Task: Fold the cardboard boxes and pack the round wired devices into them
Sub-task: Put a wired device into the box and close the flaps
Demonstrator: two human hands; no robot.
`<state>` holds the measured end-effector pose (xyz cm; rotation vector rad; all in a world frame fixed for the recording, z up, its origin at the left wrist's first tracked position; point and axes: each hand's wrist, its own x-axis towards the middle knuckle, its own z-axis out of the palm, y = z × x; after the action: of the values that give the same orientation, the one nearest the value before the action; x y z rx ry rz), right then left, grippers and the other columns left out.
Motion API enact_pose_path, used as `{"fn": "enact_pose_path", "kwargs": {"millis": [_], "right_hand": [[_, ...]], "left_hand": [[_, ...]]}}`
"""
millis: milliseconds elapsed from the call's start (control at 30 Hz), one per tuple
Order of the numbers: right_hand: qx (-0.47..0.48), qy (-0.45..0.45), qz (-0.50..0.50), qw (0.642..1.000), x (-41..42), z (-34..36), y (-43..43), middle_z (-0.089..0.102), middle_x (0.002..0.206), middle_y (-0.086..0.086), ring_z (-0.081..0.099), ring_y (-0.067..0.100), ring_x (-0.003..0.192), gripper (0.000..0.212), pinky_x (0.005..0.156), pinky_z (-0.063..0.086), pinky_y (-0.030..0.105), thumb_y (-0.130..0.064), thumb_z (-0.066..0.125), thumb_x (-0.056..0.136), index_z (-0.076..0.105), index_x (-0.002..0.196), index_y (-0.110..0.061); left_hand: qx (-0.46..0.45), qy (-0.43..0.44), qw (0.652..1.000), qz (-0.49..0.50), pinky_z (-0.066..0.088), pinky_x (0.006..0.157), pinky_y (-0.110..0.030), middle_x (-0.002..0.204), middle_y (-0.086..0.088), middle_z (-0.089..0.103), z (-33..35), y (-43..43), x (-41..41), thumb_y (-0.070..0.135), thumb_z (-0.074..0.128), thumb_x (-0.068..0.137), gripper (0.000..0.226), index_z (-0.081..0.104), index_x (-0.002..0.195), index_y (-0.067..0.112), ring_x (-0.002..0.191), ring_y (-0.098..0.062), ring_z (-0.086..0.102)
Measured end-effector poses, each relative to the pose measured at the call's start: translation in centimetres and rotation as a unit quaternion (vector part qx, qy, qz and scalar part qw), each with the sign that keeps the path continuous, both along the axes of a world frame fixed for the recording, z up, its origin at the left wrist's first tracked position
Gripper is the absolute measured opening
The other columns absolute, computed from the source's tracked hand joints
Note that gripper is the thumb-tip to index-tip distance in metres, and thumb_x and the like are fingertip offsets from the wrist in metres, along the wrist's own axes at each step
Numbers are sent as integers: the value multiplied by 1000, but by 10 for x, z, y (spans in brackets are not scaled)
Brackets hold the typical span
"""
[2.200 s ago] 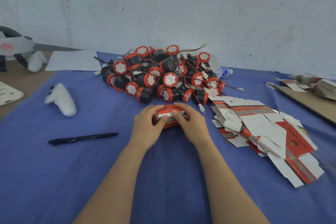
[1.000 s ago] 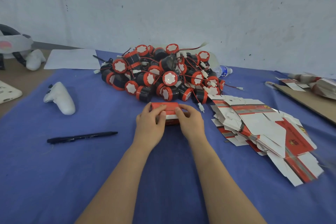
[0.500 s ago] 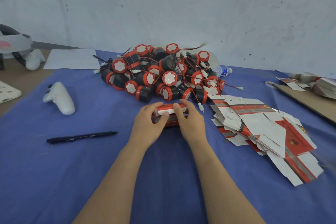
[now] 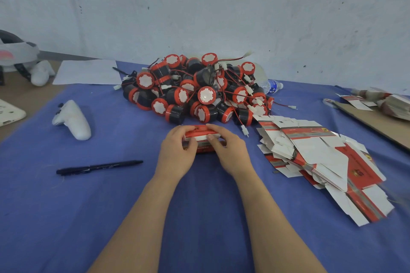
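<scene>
A small red and white cardboard box [image 4: 201, 137] sits on the blue cloth in front of me. My left hand [image 4: 177, 153] grips its left end and my right hand [image 4: 228, 153] grips its right end, with both thumbs on the white flap at the near side. Most of the box is hidden by my fingers. Just behind it lies a pile of round black and red wired devices [image 4: 195, 91]. A fanned stack of flat unfolded boxes [image 4: 321, 157] lies to the right.
A black pen [image 4: 97, 167] lies left of my forearm and a white controller [image 4: 72, 119] further back left. A plastic bottle [image 4: 273, 86] lies behind the pile. A cardboard sheet with more flat boxes [image 4: 381, 104] is at far right; a white paper [image 4: 86, 72] at back left.
The box was turned in my hands, first flat with its red top up, then with the white flap facing me. Both hands stayed on it at the same spot.
</scene>
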<state>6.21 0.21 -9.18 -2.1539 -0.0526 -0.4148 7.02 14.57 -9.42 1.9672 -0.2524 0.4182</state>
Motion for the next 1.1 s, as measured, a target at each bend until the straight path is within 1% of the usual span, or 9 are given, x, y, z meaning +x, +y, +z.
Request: {"fn": "enact_pose_path", "kwargs": {"millis": [100, 267, 400, 500, 733, 833, 933, 1033, 1100], "right_hand": [[-18, 2, 8, 1000, -1, -1, 3, 66, 111, -2, 58, 11, 96, 33, 73, 40, 2, -25, 52, 98, 58, 130, -29], [-55, 20, 3, 998, -1, 4, 1, 64, 122, 4, 60, 21, 105, 43, 87, 47, 26, -21, 43, 102, 40, 144, -30], [-21, -10, -5, 1000, -3, 5, -1, 67, 115, 0, 62, 16, 98, 32, 88, 52, 32, -18, 48, 100, 58, 129, -24], [-35, -39, -50, 997, -4, 4, 3, 71, 105, 0, 64, 15, 90, 28, 82, 52, 27, -19, 52, 98, 64, 123, -24], [-144, -67, -82, 984, -4, 1, 17, 67, 120, -2, 61, 14, 107, 32, 87, 44, 23, -26, 47, 100, 61, 129, -23], [-69, -44, -75, 994, -5, 0, 18, 68, 113, -1, 62, 11, 100, 29, 83, 46, 20, -29, 49, 100, 68, 116, -15], [68, 7, -96, 993, -4, 2, 19, 62, 78, -17, 56, -1, 72, 21, 58, 39, 3, -34, 50, 98, 68, 94, -24], [171, 43, -106, 979, 1, 3, 22, 63, 89, -13, 57, 2, 79, 14, 57, 40, 8, -30, 54, 96, 64, 102, -23], [207, 80, -113, 968, 3, 5, 24, 61, 102, -6, 55, 2, 82, 22, 60, 39, 13, -29, 54, 96, 59, 115, -19]], "left_hand": [[-14, 6, 1000, 2, 36, 68, 4, 118, 4, 55, 1, 0, 0, 5, 54, 92, 27, 62, 116, 15, 83, 8, 50], [-21, 22, 1000, 0, 37, 69, 4, 118, 6, 53, 3, 1, 0, 5, 52, 93, 28, 62, 116, 18, 86, 3, 50], [-29, 35, 999, 3, 38, 67, 4, 121, 5, 53, 3, 1, 0, 7, 52, 93, 28, 61, 117, 20, 90, -2, 50], [-27, 29, 999, 1, 38, 71, 3, 121, 4, 55, 3, 1, 0, 11, 58, 92, 26, 62, 116, 19, 100, -3, 48], [31, 25, 999, 16, 40, 103, -31, 131, -2, 54, 2, -1, -1, 15, 61, 93, 28, 60, 120, 21, 122, -21, 47], [28, 23, 999, 25, 43, 101, -38, 129, -3, 55, 2, -4, -2, 21, 58, 95, 21, 63, 115, 20, 120, -24, 48], [-35, 28, 998, 38, 41, 86, -19, 118, -1, 60, 4, -6, -2, 25, 52, 98, 19, 65, 107, 15, 106, -14, 53], [-101, 87, 990, 39, 40, 84, -23, 113, 5, 56, 5, -7, -2, 20, 50, 99, 20, 56, 118, 19, 109, -15, 54], [-149, 162, 975, 35, 39, 90, -27, 128, 1, 52, 5, -8, 0, 24, 50, 99, 44, 37, 140, 19, 118, -18, 51]]}}
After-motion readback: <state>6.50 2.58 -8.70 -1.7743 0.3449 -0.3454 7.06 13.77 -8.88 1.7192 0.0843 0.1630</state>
